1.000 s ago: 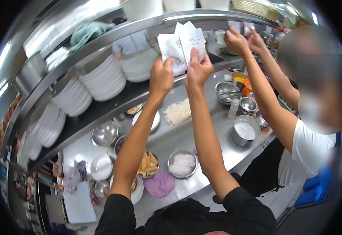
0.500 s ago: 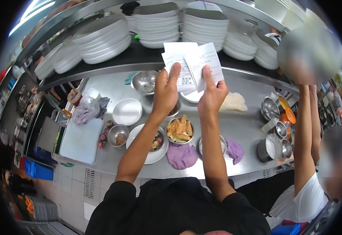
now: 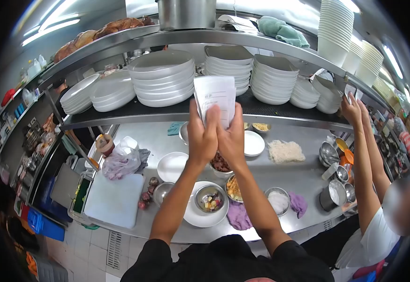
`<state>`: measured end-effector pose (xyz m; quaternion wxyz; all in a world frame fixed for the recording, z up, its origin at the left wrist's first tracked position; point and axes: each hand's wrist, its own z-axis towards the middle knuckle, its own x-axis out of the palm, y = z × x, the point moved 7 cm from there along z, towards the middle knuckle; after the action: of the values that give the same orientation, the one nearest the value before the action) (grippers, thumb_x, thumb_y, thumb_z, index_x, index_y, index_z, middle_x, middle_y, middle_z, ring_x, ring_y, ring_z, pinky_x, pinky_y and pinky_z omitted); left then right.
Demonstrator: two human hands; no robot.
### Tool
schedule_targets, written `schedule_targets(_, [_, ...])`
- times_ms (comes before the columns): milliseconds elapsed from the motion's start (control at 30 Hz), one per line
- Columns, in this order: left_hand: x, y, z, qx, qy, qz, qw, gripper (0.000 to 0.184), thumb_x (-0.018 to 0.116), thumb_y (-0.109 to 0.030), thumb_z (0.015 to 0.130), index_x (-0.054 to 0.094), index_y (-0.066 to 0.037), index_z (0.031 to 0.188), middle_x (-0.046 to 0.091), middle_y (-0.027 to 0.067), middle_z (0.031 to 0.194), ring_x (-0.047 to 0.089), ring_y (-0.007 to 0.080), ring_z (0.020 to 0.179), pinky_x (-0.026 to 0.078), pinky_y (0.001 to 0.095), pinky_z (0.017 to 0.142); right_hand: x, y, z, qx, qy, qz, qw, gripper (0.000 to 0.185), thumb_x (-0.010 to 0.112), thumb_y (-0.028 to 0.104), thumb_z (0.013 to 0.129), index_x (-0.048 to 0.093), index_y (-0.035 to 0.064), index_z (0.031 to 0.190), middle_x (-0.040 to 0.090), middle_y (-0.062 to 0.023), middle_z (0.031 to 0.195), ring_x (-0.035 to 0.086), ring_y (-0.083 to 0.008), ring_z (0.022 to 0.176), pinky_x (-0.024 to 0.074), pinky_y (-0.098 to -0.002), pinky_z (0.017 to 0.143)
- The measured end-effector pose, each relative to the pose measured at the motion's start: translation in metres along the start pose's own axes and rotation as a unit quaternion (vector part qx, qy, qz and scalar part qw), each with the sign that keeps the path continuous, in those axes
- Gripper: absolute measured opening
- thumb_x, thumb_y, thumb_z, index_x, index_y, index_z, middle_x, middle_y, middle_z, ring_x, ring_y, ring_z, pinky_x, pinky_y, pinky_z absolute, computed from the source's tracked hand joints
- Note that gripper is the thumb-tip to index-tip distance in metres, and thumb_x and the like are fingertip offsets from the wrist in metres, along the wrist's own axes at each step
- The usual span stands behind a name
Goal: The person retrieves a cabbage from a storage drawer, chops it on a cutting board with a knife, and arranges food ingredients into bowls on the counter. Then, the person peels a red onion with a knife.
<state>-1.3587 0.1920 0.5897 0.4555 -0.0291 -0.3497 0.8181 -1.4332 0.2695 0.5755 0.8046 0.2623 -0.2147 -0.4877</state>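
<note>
Both of my hands are raised side by side in front of the plate shelf, holding one stack of paper slips [image 3: 216, 91] with printed and handwritten marks. My left hand [image 3: 202, 136] grips the stack's left edge, its thumb over the front. My right hand [image 3: 230, 138] closes on the right edge and touches my left hand. Below them, partly hidden by my arms, are a bowl of reddish-brown food [image 3: 220, 164], a bowl of fried pieces [image 3: 233, 189] and a metal bowl of mixed pieces [image 3: 210, 199] on a white plate.
Stacked white plates [image 3: 162, 80] fill the shelf. A cutting board [image 3: 113, 199] and plastic bag [image 3: 120, 162] lie at left. Noodles [image 3: 286, 152], a bowl of white food [image 3: 277, 201] and purple cloths [image 3: 238, 216] are on the counter. A co-worker's hands [image 3: 353, 110] hold slips at right.
The slips, spread between my two hands before, are now together in one stack, and my hands have come together. The view has turned, showing more of the upper shelf.
</note>
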Motion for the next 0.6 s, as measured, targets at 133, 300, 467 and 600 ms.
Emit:
schedule_targets(133, [0.015,-0.026,0.046,0.059,0.023,0.089,0.994,0.031,0.048,-0.025,0.1,0.052,0.0,0.118,0.064,0.0211,0.1,0.064,0.031,0.09,0.048,0.04,0.078,-0.013,0.047,0.046,0.079,0.08,0.035,0.993,0.036,0.056,0.03,0.097,0.057,-0.005,0.109,0.063,-0.0178,0.1,0.064,-0.0215,0.087,0.0516,-0.0351,0.071])
schedule_targets(300, [0.062,-0.08,0.114,0.271,0.011,0.328,0.905,0.041,0.054,-0.039,0.093,0.056,-0.002,0.112,0.062,0.0253,0.098,0.062,0.0432,0.092,0.048,0.0458,0.072,-0.045,0.066,0.143,-0.039,0.04,-0.109,0.992,0.033,0.056,0.029,0.095,0.058,-0.0028,0.102,0.066,-0.0132,0.083,0.063,-0.0159,0.07,0.0487,-0.032,0.057])
schedule_targets(467, [0.048,-0.115,0.246,0.361,-0.104,0.593,0.713,0.042,0.068,-0.039,0.083,0.065,-0.01,0.113,0.052,0.0202,0.131,0.044,0.0416,0.124,0.036,0.0579,0.102,-0.092,0.064,0.277,-0.026,0.089,-0.073,0.993,0.038,0.062,0.033,0.093,0.059,0.002,0.114,0.062,-0.0075,0.093,0.059,-0.0149,0.076,0.0501,-0.031,0.065])
schedule_targets(600, [0.014,-0.078,0.318,0.315,-0.065,0.723,0.612,0.042,0.068,-0.039,0.08,0.067,-0.011,0.111,0.053,0.0199,0.129,0.045,0.0437,0.121,0.029,0.0636,0.104,-0.106,0.042,0.362,0.036,0.03,-0.094,0.994,0.038,0.058,0.034,0.095,0.058,0.0035,0.118,0.062,-0.0094,0.104,0.06,-0.0167,0.081,0.0501,-0.031,0.073])
